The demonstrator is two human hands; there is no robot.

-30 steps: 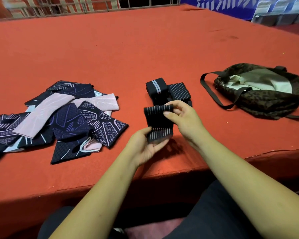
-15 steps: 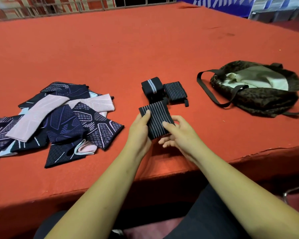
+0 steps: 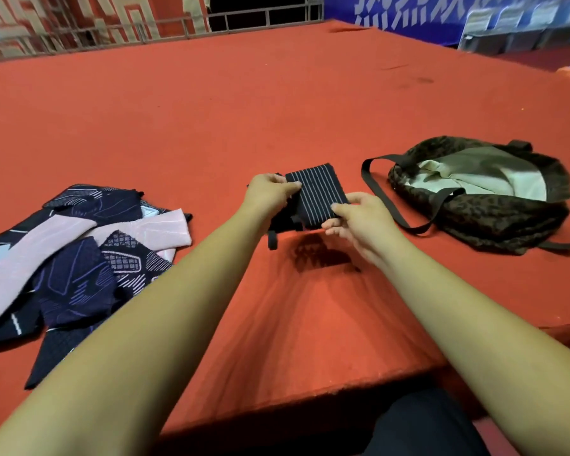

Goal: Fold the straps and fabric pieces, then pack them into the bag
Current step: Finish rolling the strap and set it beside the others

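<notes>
Holding the folded striped strap (image 3: pixel 316 195) flat and square is judged to be what this step needs. It is pinched at its far left edge by the left hand (image 3: pixel 270 192) and at its near right corner by the right hand (image 3: pixel 359 218), and is raised just above the worktop (image 3: pixel 277 110). The layers should be pressed together firmly, since a slack pinch would likely let them spring open (the weave looks elastic). More dark strap (image 3: pixel 272 240) is partly hidden beneath. The open bag (image 3: pixel 474 218) lies near on the right, and the fabric pieces (image 3: pixel 79 251) are heaped unfolded on the left. Red felt covers the worktop; beyond it a railing (image 3: pixel 264 10) and a blue banner (image 3: pixel 408 11) are seen.
</notes>
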